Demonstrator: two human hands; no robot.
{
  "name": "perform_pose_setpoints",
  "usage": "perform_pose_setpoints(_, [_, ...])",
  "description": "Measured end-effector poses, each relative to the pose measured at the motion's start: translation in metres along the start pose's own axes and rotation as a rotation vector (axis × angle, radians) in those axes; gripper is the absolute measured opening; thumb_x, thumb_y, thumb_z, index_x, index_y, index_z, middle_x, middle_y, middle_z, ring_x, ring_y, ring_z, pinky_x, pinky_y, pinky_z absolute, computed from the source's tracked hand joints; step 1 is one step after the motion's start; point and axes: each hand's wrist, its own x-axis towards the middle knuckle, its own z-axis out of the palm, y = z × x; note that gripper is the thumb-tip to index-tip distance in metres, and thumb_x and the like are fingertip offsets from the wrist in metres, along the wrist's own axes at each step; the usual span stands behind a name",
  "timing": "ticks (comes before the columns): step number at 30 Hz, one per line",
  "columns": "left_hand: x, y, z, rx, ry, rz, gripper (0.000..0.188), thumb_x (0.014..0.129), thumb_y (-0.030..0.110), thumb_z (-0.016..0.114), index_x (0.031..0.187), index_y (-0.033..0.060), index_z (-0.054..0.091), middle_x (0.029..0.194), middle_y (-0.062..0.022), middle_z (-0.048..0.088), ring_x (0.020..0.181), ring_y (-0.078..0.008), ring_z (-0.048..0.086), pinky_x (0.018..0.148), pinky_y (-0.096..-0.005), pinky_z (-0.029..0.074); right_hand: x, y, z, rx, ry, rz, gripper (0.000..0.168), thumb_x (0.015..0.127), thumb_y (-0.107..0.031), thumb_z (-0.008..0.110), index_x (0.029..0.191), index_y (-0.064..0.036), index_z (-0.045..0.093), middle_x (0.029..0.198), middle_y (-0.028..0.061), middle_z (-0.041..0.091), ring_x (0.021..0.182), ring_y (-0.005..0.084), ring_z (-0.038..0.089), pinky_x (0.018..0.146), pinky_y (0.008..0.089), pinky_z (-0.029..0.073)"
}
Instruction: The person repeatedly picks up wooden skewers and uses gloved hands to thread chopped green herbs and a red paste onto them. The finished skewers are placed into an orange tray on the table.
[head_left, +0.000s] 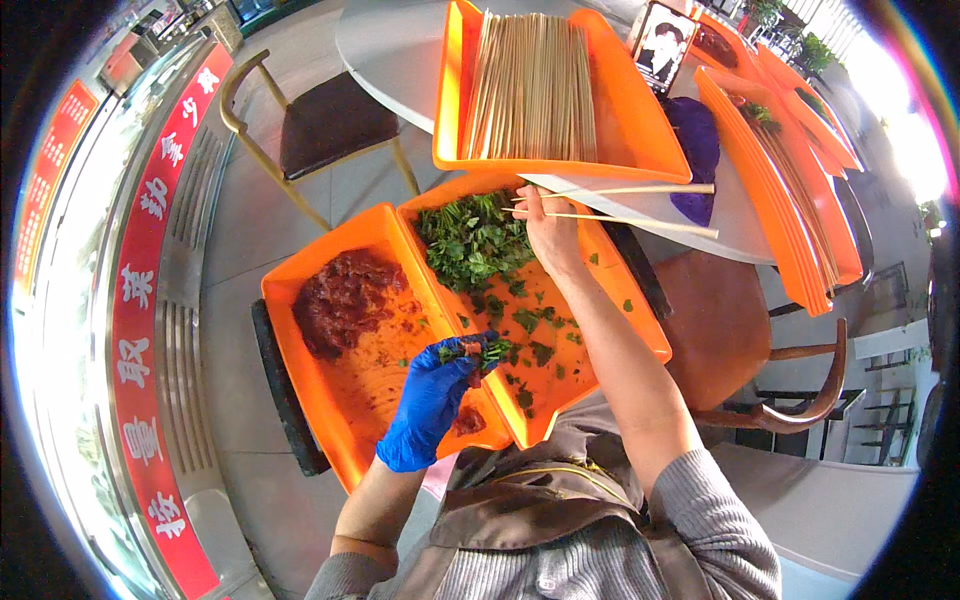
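Note:
My left hand (429, 401), in a blue disposable glove, pinches a small bundle of green herb wrapped in red meat (474, 352) above the wall between two orange trays. Bare, my right hand (551, 229) holds two thin wooden skewers (637, 221) whose thicker ends point right. Below it lies a heap of leafy herbs (472, 240) in the right-hand tray (600, 292), with loose leaves scattered nearer me. Dark red sliced meat (345, 300) fills the far part of the left-hand tray (352, 420); a small scrap sits at its near end.
An orange tray of wooden skewers (532, 90) stands on a round table (382, 52). Right of it are a phone (664, 45), a purple cloth-like item (694, 142) and stacked trays with filled skewers (787, 180). Chairs (337, 124) flank the table; a glass display counter (135, 337) runs along the left.

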Motion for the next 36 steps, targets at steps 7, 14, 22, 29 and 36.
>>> perform_pose_setpoints(7, [0.000, 0.002, -0.003, -0.057, -0.037, 0.041, 0.017, 0.079, 0.002, 0.051, 0.094, -0.0022, 0.056, 0.113, -0.0198, 0.052, 0.100, -0.0294, 0.054, 0.086, -0.0348, 0.044, -0.003, 0.002, 0.007, 0.043, -0.012, -0.014, 0.039, 0.091, -0.028, 0.038, 0.091, 0.007, 0.055, 0.076, 0.0125, 0.061, 0.069, 0.0194, 0.062, 0.061, 0.0289, 0.049])
perform_pose_setpoints(14, [-0.001, 0.008, 0.002, -0.021, -0.005, 0.023, 0.018, 0.078, 0.000, 0.050, 0.095, -0.0018, 0.056, 0.114, -0.0198, 0.051, 0.100, -0.0286, 0.055, 0.083, -0.0312, 0.045, 0.003, 0.010, 0.016, 0.045, 0.024, 0.063, 0.038, 0.091, -0.027, 0.040, 0.083, 0.007, 0.056, 0.071, 0.0123, 0.059, 0.065, 0.0193, 0.062, 0.061, 0.0291, 0.049])
perform_pose_setpoints(22, [0.002, 0.006, -0.008, 0.025, 0.009, 0.011, 0.021, 0.078, 0.002, 0.050, 0.098, -0.0017, 0.056, 0.114, -0.0184, 0.052, 0.096, -0.0255, 0.057, 0.073, -0.0255, 0.046, -0.002, 0.002, 0.009, -0.004, 0.035, 0.010, 0.041, 0.092, -0.027, 0.034, 0.081, 0.005, 0.056, 0.073, 0.0130, 0.060, 0.069, 0.0213, 0.062, 0.066, 0.0320, 0.047])
perform_pose_setpoints(29, [0.006, 0.012, -0.013, 0.027, -0.022, 0.025, 0.025, 0.079, 0.004, 0.049, 0.104, -0.0028, 0.053, 0.114, -0.0166, 0.052, 0.098, -0.0251, 0.055, 0.079, -0.0281, 0.045, -0.010, -0.004, 0.007, 0.180, 0.109, -0.200, 0.035, 0.092, -0.022, 0.036, 0.080, 0.005, 0.055, 0.071, 0.0116, 0.059, 0.071, 0.0208, 0.063, 0.065, 0.0291, 0.048])
perform_pose_setpoints(36, [0.025, 0.017, -0.032, 0.028, -0.140, 0.007, 0.029, 0.081, 0.005, 0.048, 0.109, -0.0032, 0.050, 0.109, -0.0141, 0.054, 0.103, -0.0263, 0.052, 0.094, -0.0393, 0.038, -0.065, -0.062, -0.027, 0.394, 0.010, -0.178, 0.036, 0.093, -0.021, 0.036, 0.080, 0.007, 0.055, 0.075, 0.0115, 0.060, 0.071, 0.0206, 0.062, 0.068, 0.0297, 0.049])
